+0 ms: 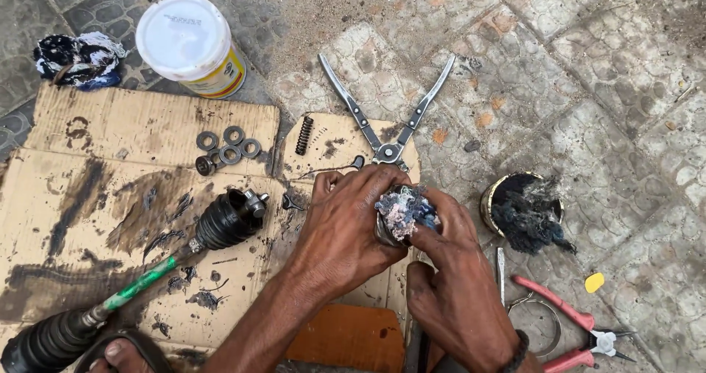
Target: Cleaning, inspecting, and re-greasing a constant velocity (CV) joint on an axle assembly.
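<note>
Both your hands clamp one part over cardboard point(110, 196): left hand point(346, 226) wraps metal joint piece point(384, 232), mostly hidden; right hand point(452, 285) presses rag wad point(403, 210) into it. Open pliers point(387, 115) just beyond; grease tin point(523, 210) near right.

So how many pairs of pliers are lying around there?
2. The big steel pliers lie open on the paving above the hands, tip on the cardboard. The red-handled pliers lie at lower right. Others may be hidden under the arms.

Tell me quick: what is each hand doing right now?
Left hand: closed around a metal part, holding it.
Right hand: fingers pressing a greasy rag wad into that part.
</note>
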